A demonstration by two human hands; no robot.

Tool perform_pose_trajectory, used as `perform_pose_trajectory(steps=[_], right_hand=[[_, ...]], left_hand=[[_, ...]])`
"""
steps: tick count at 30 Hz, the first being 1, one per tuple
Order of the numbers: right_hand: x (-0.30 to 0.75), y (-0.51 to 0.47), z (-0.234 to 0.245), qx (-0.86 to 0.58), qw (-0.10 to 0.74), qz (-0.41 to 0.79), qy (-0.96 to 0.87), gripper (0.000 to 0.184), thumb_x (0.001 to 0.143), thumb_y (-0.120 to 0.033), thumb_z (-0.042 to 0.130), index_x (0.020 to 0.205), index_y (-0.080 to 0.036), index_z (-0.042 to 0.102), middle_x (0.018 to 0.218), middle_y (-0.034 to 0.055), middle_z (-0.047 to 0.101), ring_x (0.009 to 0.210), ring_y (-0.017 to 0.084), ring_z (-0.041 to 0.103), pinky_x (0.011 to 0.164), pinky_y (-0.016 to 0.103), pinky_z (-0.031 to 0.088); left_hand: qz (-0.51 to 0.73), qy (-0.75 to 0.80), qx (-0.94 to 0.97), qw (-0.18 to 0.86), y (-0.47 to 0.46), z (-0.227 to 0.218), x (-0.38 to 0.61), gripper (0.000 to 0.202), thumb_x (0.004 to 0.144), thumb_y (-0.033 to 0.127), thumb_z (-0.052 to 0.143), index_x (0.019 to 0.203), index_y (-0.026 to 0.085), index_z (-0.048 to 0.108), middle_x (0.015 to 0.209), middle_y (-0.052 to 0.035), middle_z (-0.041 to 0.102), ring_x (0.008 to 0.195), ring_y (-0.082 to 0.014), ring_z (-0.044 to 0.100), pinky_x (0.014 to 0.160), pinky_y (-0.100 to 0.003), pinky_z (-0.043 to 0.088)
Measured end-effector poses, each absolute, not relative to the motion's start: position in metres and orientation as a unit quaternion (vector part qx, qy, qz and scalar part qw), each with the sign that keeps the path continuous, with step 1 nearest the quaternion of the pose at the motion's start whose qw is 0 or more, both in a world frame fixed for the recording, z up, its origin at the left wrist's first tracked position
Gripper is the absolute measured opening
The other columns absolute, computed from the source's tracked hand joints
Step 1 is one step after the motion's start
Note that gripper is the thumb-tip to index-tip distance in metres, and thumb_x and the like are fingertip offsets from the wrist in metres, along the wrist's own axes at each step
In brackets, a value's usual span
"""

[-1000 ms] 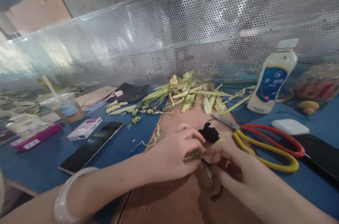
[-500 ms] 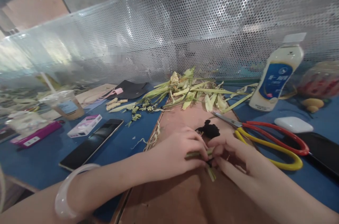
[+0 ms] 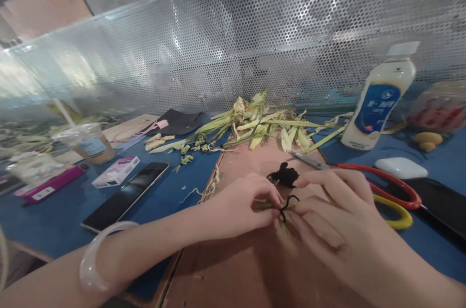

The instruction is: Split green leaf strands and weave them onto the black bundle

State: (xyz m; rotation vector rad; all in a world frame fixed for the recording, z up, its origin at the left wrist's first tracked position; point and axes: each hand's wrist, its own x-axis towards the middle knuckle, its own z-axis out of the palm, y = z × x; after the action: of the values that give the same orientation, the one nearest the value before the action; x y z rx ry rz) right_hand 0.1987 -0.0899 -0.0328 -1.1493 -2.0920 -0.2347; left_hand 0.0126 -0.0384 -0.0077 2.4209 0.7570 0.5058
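My left hand pinches a small bundle of green stems over a brown board. Against it, my right hand pinches a thin black band looped at the bundle's end, with its forefinger stretched out above. A clump of black bands lies on the board just behind the fingers. Behind my right hand lie scissors with red and yellow handles.
A pile of green leaves and husks lies at the board's far end. On the blue table stand a white bottle, a white case, a dark phone, a pink box and a plastic cup. A perforated metal screen closes the back.
My right hand has lifted and turned, its forefinger now stretched out, and the black band shows as a loop at the bundle. My left hand has kept its pinch.
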Motion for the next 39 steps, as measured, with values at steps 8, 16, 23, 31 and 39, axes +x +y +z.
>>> perform_pose_trajectory(steps=[8,16,23,31,39], right_hand=[[0.195,-0.08,-0.041,-0.46,0.334,0.039,-0.822,0.012,0.071,-0.014,0.057,0.063,-0.023,0.061,0.098,0.0059,0.056,0.105,0.028,0.044,0.084,0.048,0.041],[0.199,-0.075,-0.042,-0.467,0.331,0.007,-0.82,0.016,0.074,-0.012,0.051,0.062,-0.021,0.057,0.095,0.0071,0.056,0.103,0.03,0.045,0.083,0.049,0.04],[0.199,-0.078,-0.038,-0.442,0.33,-0.006,-0.834,0.014,0.077,-0.014,0.05,0.069,-0.022,0.058,0.1,0.0068,0.056,0.101,0.03,0.046,0.081,0.048,0.041],[0.2,-0.083,-0.037,-0.43,0.309,0.008,-0.849,0.014,0.072,-0.008,0.051,0.066,-0.021,0.05,0.098,0.0037,0.055,0.101,0.025,0.045,0.083,0.044,0.041],[0.198,-0.08,-0.03,-0.419,0.311,0.056,-0.851,0.015,0.078,-0.009,0.045,0.075,-0.023,0.051,0.092,0.0042,0.055,0.09,0.021,0.049,0.078,0.038,0.042]], left_hand=[[0.178,0.307,0.897,0.264,-0.042,-0.001,0.015,0.008,0.075,0.017,0.054,0.08,0.016,0.061,0.09,-0.0031,0.062,0.092,-0.0147,0.054,0.085,-0.029,0.04],[0.173,0.322,0.887,0.282,-0.041,-0.003,0.012,0.011,0.077,0.018,0.052,0.084,0.016,0.06,0.091,-0.0034,0.062,0.087,-0.0142,0.056,0.08,-0.029,0.043],[0.164,0.316,0.892,0.277,-0.043,0.0,0.015,0.009,0.076,0.016,0.052,0.082,0.015,0.059,0.093,-0.0042,0.062,0.089,-0.0147,0.056,0.082,-0.028,0.042],[0.158,0.322,0.892,0.277,-0.044,0.0,0.015,0.01,0.078,0.019,0.05,0.083,0.015,0.057,0.092,-0.0053,0.062,0.087,-0.0154,0.055,0.079,-0.029,0.043],[0.168,0.309,0.894,0.276,-0.044,-0.003,0.016,0.008,0.072,0.015,0.053,0.08,0.015,0.056,0.091,-0.0049,0.061,0.087,-0.0162,0.055,0.078,-0.03,0.043]])
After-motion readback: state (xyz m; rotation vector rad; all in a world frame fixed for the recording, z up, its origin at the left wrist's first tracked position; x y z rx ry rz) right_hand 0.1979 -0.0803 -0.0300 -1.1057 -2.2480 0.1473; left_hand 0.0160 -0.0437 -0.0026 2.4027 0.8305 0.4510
